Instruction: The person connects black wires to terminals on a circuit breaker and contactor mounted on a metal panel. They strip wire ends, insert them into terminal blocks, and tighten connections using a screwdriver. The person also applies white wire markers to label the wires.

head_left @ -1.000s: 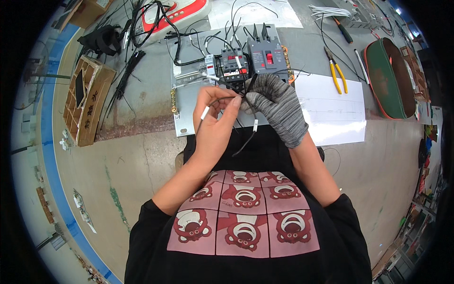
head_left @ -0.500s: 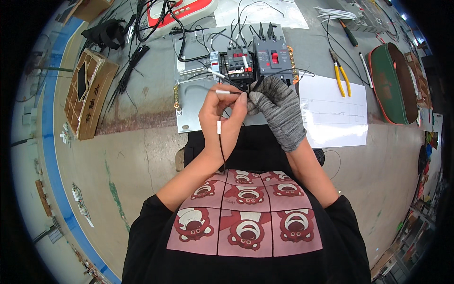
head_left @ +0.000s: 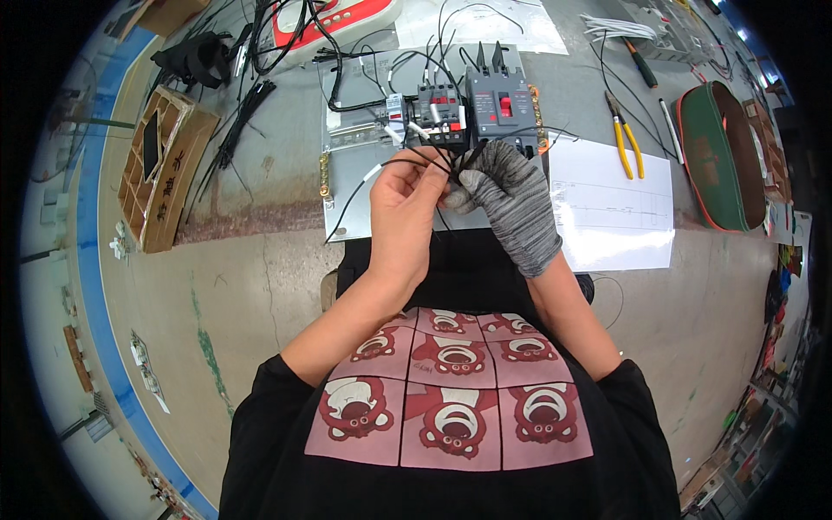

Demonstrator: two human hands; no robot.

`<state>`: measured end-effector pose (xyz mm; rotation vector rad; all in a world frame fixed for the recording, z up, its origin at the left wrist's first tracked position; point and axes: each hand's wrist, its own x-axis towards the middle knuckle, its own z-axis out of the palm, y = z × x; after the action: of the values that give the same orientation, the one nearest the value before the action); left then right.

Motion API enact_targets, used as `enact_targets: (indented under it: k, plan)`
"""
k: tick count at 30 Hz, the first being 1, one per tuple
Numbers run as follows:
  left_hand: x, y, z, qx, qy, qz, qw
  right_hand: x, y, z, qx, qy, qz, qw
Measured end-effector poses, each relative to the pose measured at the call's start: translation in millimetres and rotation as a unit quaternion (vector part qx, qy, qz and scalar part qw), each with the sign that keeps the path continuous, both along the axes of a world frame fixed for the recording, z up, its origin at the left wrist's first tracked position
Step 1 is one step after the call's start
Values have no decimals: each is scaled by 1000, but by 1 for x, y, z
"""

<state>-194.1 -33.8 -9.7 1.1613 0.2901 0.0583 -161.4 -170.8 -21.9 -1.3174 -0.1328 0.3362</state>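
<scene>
My bare left hand [head_left: 403, 199] is closed, its thumb and fingertips pinching thin black wires [head_left: 397, 161] in front of the mounted parts. One wire with a white sleeve [head_left: 373, 172] runs out leftward and hangs down across the grey metal plate [head_left: 351, 186]. My right hand [head_left: 513, 206], in a grey knit glove, is closed on the same wire bunch beside the left fingertips; its fingers partly hide the hold. Behind my hands, the plate carries a contactor [head_left: 444, 102], a large grey circuit breaker [head_left: 504, 106] with a red switch, and a small light module [head_left: 396, 107].
To the right are yellow-handled pliers [head_left: 624, 146], a printed sheet [head_left: 607, 212], a screwdriver [head_left: 640, 65] and a green pouch [head_left: 712, 160]. A wooden compartment box [head_left: 186, 160] and a black strand bundle [head_left: 240, 128] lie left. A red-and-white device [head_left: 347, 19] stands behind.
The sleeved wire that hung down along my left wrist now extends leftward over the plate. My left fingers have shifted slightly on the wires; my right hand has barely moved.
</scene>
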Motion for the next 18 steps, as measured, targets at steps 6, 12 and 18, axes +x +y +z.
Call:
enact_targets:
  k: [6, 12, 18]
  plan:
    - [1, 8, 0, 70, -46, -17, 996, 0, 2, 2, 20, 38, -10, 999]
    - [13, 22, -3, 35, 35, -77, 996, -4, 3, -3, -32, -22, -4, 999]
    - [5, 12, 8, 66, -12, -66, 996, -3, 4, 2, 28, 21, -38, 999]
